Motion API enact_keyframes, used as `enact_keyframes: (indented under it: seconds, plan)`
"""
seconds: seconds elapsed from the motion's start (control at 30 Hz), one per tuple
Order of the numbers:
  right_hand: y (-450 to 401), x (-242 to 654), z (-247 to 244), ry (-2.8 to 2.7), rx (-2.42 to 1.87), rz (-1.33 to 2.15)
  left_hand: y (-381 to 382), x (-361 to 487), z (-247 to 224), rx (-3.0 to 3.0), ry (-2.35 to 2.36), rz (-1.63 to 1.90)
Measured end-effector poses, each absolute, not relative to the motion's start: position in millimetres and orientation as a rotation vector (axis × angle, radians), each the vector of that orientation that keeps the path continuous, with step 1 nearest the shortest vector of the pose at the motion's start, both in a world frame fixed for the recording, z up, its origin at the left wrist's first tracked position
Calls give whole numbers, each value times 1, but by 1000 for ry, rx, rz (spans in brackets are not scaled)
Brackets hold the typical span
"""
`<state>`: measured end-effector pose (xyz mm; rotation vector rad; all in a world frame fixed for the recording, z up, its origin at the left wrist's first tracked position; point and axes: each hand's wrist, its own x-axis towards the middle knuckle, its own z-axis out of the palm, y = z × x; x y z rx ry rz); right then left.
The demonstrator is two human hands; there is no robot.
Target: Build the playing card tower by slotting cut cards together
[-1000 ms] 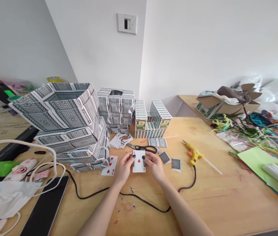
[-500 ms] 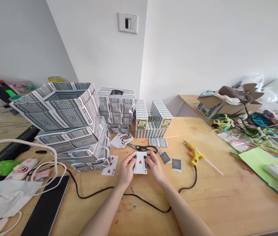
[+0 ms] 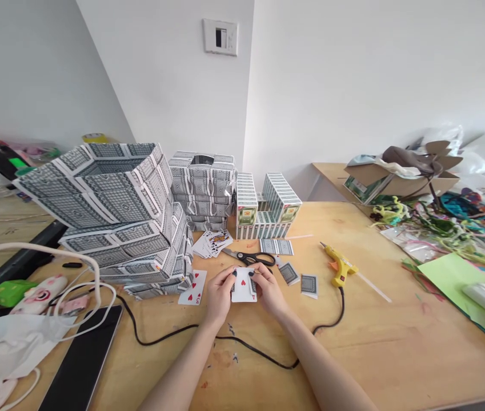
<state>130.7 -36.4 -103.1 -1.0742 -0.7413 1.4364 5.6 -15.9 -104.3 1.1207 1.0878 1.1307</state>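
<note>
An ace of hearts playing card (image 3: 243, 290) is held face up between my two hands, above the table. My left hand (image 3: 221, 292) pinches its left edge, thumb on the face. My right hand (image 3: 267, 286) grips the right side in the same way. Patterned card backs show at both side edges of the ace. Just beyond my hands lie black-handled scissors (image 3: 254, 258). A heart card (image 3: 193, 288) rests face up to the left, partly under a card structure. To the right are small loose cards (image 3: 309, 284), pattern side up.
Tall structures of folded cards stand at left (image 3: 113, 200) and behind it (image 3: 203, 188). Card boxes (image 3: 263, 211) are stacked at the back. A yellow glue gun (image 3: 340, 267) lies right, its black cord (image 3: 259, 353) crossing the table. A black tablet-like slab (image 3: 81, 359) lies front left.
My right fingers have shifted slightly left and up along the top of the ace. Both hands keep their pinch on it, and the view has moved slightly.
</note>
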Motion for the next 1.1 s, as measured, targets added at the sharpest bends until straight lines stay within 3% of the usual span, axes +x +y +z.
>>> enact_keyframes:
  seconds: [1.1]
  plan:
    - [-31, 132, -104, -572, -924, 1576, -14, 16, -104, 800, 958, 1118]
